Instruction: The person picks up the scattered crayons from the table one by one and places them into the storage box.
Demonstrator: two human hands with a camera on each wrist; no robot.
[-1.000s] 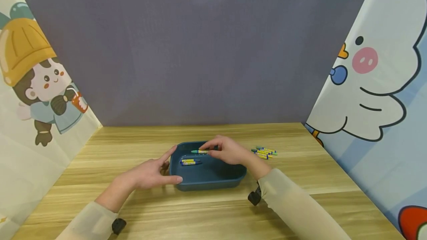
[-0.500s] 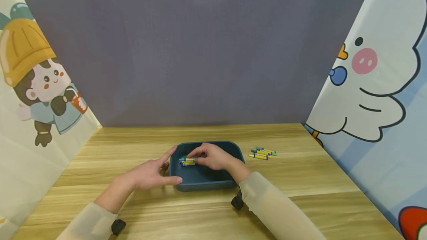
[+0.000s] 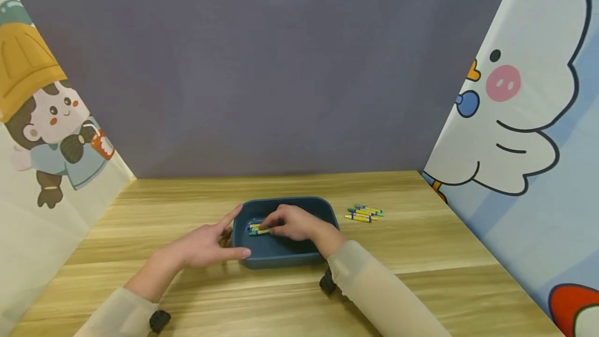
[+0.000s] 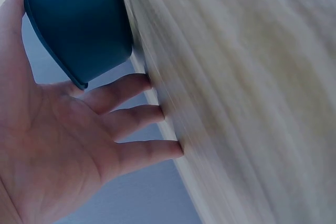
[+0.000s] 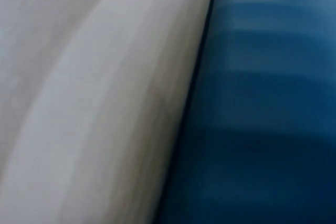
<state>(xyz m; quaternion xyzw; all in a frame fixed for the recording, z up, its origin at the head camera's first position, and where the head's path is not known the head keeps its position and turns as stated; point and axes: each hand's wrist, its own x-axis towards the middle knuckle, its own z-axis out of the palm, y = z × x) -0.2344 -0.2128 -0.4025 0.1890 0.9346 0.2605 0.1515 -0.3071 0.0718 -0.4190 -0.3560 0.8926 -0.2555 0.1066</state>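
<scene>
A dark blue tray [image 3: 285, 260] sits on the wooden table. Inside its left end, a green-tipped crayon with a yellow wrapper [image 3: 258, 232] lies in front of other yellow-wrapped crayons [image 3: 253, 227]. My right hand [image 3: 297, 222] reaches into the tray and pinches the green crayon at its right end, which the fingers partly cover. My left hand [image 3: 201, 246] spans the tray's left end, thumb and index finger spread and touching it. In the left wrist view, three straight fingers [image 4: 149, 151] reach down to the tabletop beside the tray. The right wrist view shows no hand.
Right of the tray, several yellow-wrapped crayons [image 3: 364, 213] lie in a loose pile on the table [image 3: 421, 243]. A grey panel [image 3: 281, 77] stands along the back edge, with cartoon-printed panels [image 3: 524, 108] at both sides.
My right hand has moved left and nearer inside the tray, bringing the green crayon from the back to in front of the other crayons. The left hand stays at the tray's left end.
</scene>
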